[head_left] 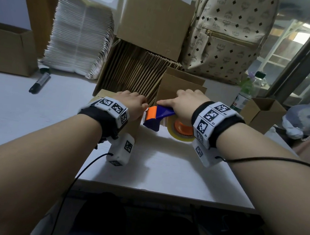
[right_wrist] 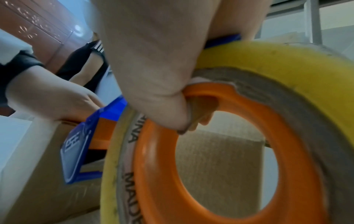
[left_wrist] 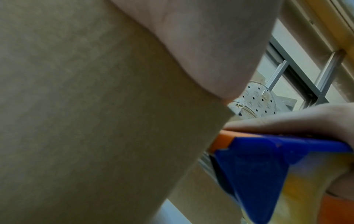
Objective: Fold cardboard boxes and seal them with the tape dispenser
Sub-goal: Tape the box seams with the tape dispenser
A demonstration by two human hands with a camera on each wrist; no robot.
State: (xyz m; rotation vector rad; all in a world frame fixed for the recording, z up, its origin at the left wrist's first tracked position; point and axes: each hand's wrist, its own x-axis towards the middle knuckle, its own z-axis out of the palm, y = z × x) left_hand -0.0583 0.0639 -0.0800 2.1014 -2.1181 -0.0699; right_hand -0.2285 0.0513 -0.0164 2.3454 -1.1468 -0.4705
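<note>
A small brown cardboard box (head_left: 133,127) stands on the white table (head_left: 172,175). My left hand (head_left: 132,102) lies on its top, fingers bent over the far edge, holding it down. My right hand (head_left: 187,104) grips a blue and orange tape dispenser (head_left: 162,112) with a yellowish tape roll (head_left: 179,135). Its cutter end touches the box's upper right edge, just beside my left thumb. In the right wrist view my thumb (right_wrist: 172,115) hooks the orange hub (right_wrist: 306,166), and the box (right_wrist: 47,174) sits behind the blue blade guard (right_wrist: 76,151). The left wrist view is filled by the box wall (left_wrist: 95,106).
A row of flat cardboard blanks (head_left: 132,71) and an open box (head_left: 182,85) stand right behind my hands. Beyond are a patterned backpack (head_left: 228,34), a bottle (head_left: 248,90) and a small open box (head_left: 263,113). A black marker (head_left: 40,82) lies at left.
</note>
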